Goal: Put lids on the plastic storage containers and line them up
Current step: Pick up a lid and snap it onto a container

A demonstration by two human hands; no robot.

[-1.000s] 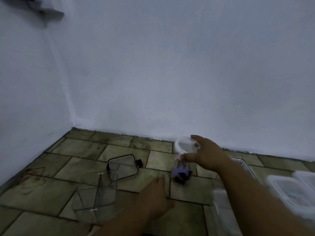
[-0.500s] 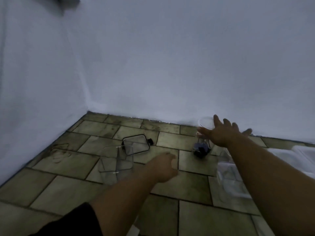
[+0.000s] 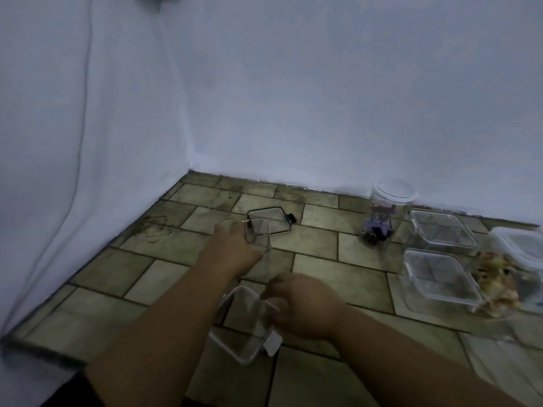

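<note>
Clear plastic tall container (image 3: 260, 242) stands on the tiled floor (image 3: 323, 248), my left hand (image 3: 232, 254) curled round its side; my right hand (image 3: 305, 306) pinches a transparent lid (image 3: 244, 327) just in front of it, not yet on. My worry: this lid looks wider than that mouth; the black-rimmed lid (image 3: 269, 220) behind may be the match, and forcing the wrong one could tip the container.
</note>
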